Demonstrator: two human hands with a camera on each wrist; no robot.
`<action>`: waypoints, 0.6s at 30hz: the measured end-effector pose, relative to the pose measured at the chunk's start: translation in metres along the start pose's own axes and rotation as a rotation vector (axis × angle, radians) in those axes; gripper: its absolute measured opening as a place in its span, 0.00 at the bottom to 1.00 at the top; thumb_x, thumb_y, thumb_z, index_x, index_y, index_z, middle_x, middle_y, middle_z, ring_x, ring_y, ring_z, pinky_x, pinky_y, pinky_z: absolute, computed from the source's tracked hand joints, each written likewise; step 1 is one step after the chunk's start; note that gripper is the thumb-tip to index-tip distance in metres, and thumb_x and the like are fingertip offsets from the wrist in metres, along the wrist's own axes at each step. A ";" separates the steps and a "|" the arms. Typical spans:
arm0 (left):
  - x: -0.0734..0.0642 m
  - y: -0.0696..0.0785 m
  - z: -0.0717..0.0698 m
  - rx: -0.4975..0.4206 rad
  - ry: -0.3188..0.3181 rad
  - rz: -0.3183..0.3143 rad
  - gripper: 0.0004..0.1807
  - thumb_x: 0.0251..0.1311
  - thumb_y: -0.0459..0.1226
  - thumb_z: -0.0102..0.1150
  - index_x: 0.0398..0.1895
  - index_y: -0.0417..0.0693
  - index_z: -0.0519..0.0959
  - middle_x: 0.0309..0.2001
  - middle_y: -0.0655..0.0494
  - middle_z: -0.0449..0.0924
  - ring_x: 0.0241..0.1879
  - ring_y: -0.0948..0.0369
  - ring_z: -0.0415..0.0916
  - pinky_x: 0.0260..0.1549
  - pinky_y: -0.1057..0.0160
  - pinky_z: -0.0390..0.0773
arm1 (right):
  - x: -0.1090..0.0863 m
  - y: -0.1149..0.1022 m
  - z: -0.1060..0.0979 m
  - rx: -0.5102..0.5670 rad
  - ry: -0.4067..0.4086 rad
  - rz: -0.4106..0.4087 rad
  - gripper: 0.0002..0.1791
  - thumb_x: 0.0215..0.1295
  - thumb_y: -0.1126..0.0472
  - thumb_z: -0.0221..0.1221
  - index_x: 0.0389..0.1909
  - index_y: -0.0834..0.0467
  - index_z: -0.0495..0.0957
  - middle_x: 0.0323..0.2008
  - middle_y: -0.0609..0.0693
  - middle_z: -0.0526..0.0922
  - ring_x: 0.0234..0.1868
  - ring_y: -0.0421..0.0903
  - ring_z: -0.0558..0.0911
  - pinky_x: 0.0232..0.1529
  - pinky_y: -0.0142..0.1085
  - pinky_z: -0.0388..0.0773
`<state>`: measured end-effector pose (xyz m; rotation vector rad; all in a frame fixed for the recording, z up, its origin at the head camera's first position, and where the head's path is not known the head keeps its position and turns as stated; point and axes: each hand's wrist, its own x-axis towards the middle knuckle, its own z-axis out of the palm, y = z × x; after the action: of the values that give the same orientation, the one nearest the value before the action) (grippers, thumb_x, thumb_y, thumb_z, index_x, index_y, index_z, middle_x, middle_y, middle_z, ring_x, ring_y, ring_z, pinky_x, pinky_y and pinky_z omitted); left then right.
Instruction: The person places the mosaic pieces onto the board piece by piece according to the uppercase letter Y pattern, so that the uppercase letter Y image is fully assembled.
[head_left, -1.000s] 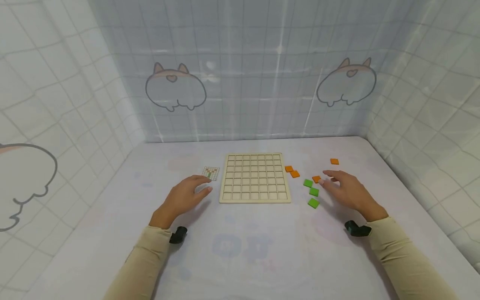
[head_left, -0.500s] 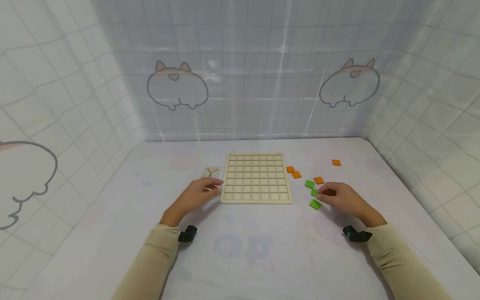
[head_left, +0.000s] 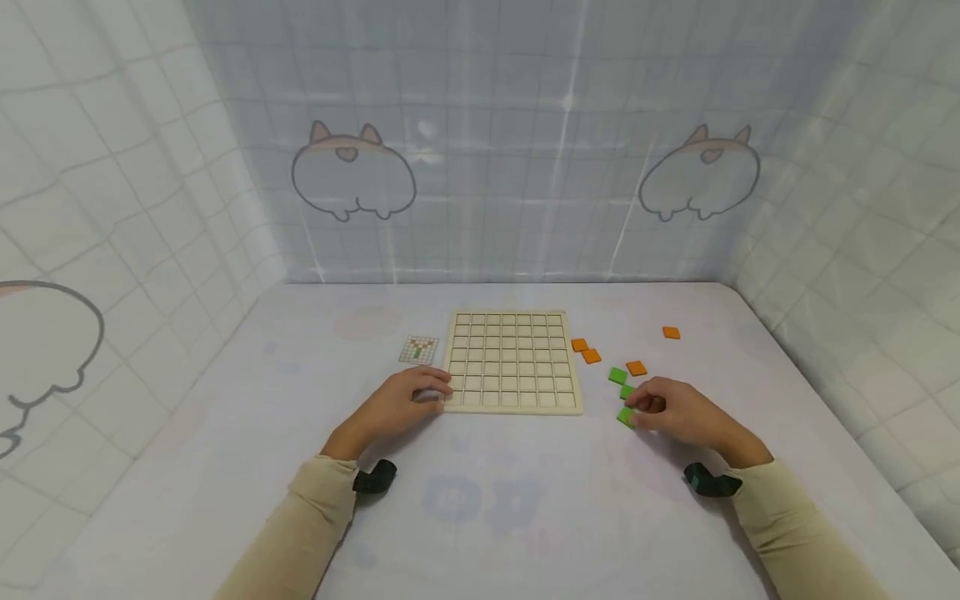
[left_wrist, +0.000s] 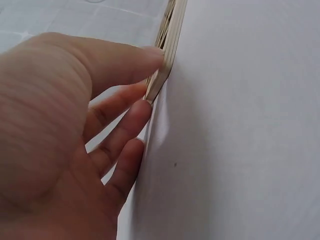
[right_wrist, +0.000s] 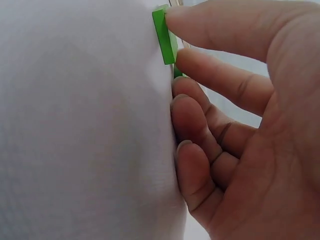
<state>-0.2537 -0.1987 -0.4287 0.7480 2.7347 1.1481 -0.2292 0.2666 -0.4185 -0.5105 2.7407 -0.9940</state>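
Note:
The pale wooden grid board (head_left: 513, 362) lies flat on the table, its cells bare. My left hand (head_left: 399, 406) holds its near left corner, thumb at one edge and fingertips at the other; in the left wrist view the thumb meets the board's edge (left_wrist: 169, 70). To the right of the board my right hand (head_left: 686, 417) pinches the nearest green tile (right_wrist: 162, 37) between thumb and index finger, the tile low on the tabletop. Its other fingers rest curled on the cloth. A second green tile (head_left: 626, 392) is partly hidden by the index finger; a third green tile (head_left: 617, 375) sits beyond.
Two orange tiles (head_left: 592, 356) lie beside the board's right edge. Another orange tile (head_left: 636, 367) is near the green ones, and one more orange tile (head_left: 671, 332) lies farther back. A small pattern card (head_left: 418, 350) sits left of the board. Cloth walls (head_left: 495, 167) enclose the table.
My left hand has moved right, onto the board's corner. My right hand has come down and nearer, its thumb and index finger closing on the nearest green tile.

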 end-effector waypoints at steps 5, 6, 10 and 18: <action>0.002 -0.003 0.003 0.010 -0.020 0.045 0.13 0.63 0.33 0.66 0.51 0.48 0.85 0.64 0.57 0.76 0.70 0.52 0.64 0.67 0.47 0.62 | -0.004 0.003 0.001 -0.010 0.014 -0.004 0.13 0.63 0.56 0.68 0.46 0.56 0.82 0.38 0.46 0.79 0.39 0.45 0.76 0.40 0.37 0.75; 0.002 -0.004 0.003 0.015 -0.026 0.055 0.14 0.63 0.33 0.66 0.52 0.47 0.85 0.65 0.56 0.75 0.70 0.52 0.63 0.67 0.47 0.62 | -0.004 0.004 0.001 -0.008 0.016 -0.011 0.14 0.63 0.56 0.68 0.47 0.55 0.82 0.39 0.46 0.79 0.40 0.46 0.76 0.39 0.37 0.75; 0.003 -0.004 0.006 0.018 -0.052 0.077 0.16 0.63 0.34 0.67 0.54 0.45 0.84 0.68 0.53 0.73 0.71 0.50 0.62 0.68 0.45 0.61 | -0.006 0.007 0.001 -0.010 0.008 -0.047 0.16 0.64 0.58 0.67 0.51 0.55 0.83 0.37 0.45 0.78 0.38 0.45 0.75 0.36 0.35 0.74; 0.002 -0.005 0.006 0.015 -0.033 0.044 0.15 0.63 0.35 0.67 0.53 0.49 0.84 0.69 0.55 0.71 0.72 0.50 0.60 0.69 0.44 0.58 | -0.005 0.003 0.002 -0.038 0.004 -0.063 0.15 0.65 0.59 0.66 0.52 0.54 0.83 0.35 0.45 0.77 0.36 0.44 0.73 0.35 0.34 0.72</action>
<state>-0.2564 -0.1969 -0.4367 0.8246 2.7161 1.1151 -0.2248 0.2693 -0.4219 -0.6045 2.7680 -0.9597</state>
